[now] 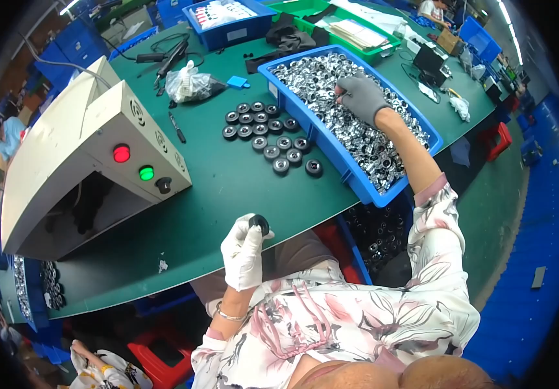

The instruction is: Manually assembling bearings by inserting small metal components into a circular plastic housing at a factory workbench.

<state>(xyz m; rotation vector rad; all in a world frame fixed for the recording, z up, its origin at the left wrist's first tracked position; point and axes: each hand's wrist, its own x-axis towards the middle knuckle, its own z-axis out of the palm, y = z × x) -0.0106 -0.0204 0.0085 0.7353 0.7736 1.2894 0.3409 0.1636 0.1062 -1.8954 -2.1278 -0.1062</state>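
My left hand (242, 253), in a white glove, pinches a small black round part (259, 225) above the table's front edge. Over on the right, my right hand (361, 99) wears a grey glove with bare fingertips. It reaches into a blue bin (351, 171) heaped with shiny silver metal rings (321, 78). Its fingers curl down together at the rings, and whatever they grip is hidden. Between the hands and left of the bin, several black round parts with silver centres (271, 152) lie in a loose cluster on the green table (221, 185).
A beige machine (85, 155) with red and green buttons stands at the left. Behind the cluster lie a marker (177, 128), a plastic bag (192, 84) and a blue tag (238, 82). Further back are a blue tray (227, 32) and a green tray (373, 48). Red stools stand below.
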